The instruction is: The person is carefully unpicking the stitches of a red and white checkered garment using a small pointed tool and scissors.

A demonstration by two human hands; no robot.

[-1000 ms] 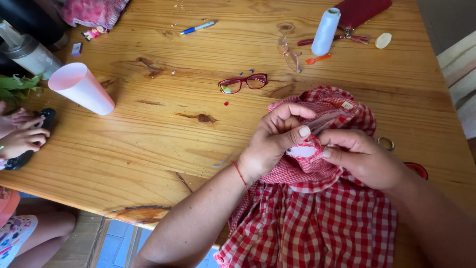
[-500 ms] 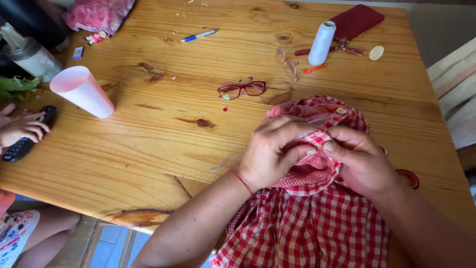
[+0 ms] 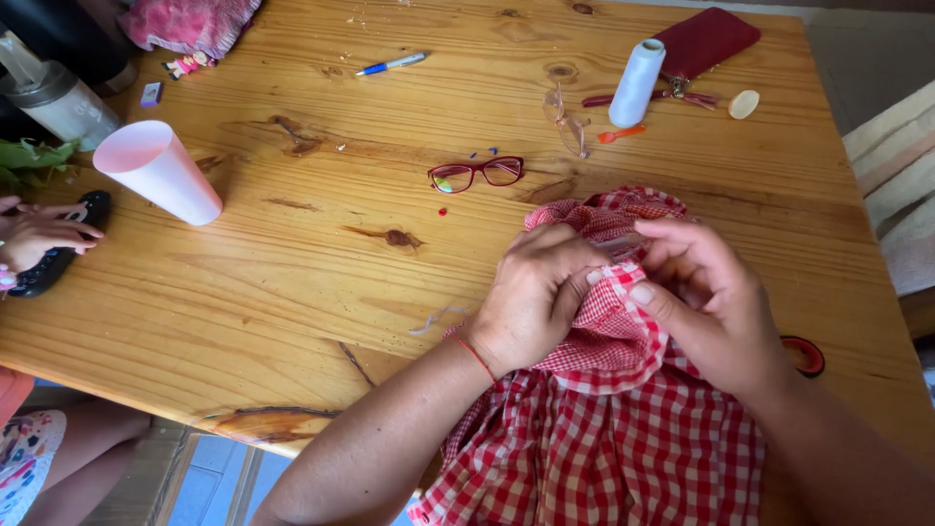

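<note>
A red-and-white checked garment point(image 3: 623, 438) lies over the near right edge of the wooden table point(image 3: 292, 292) and hangs off it. My left hand point(image 3: 541, 297) pinches a bunched fold of this cloth near its top. My right hand point(image 3: 706, 302) grips the same fold from the other side, thumb pressed on the fabric. The two hands touch each other over the cloth. A red thread bracelet circles my left wrist.
Red-framed glasses point(image 3: 477, 174) lie just beyond the hands. A white thread spool point(image 3: 635, 82), red pouch point(image 3: 706, 41), pen point(image 3: 392, 64) and white disc point(image 3: 744, 104) sit at the back. A pink cup point(image 3: 161, 172) stands left. Another person's hand point(image 3: 39, 234) rests on a dark object at the left edge.
My hands have gathered the checked cloth tighter and shifted slightly toward me. The fold between my fingers is now more bunched. The other person's hand stays at the left edge.
</note>
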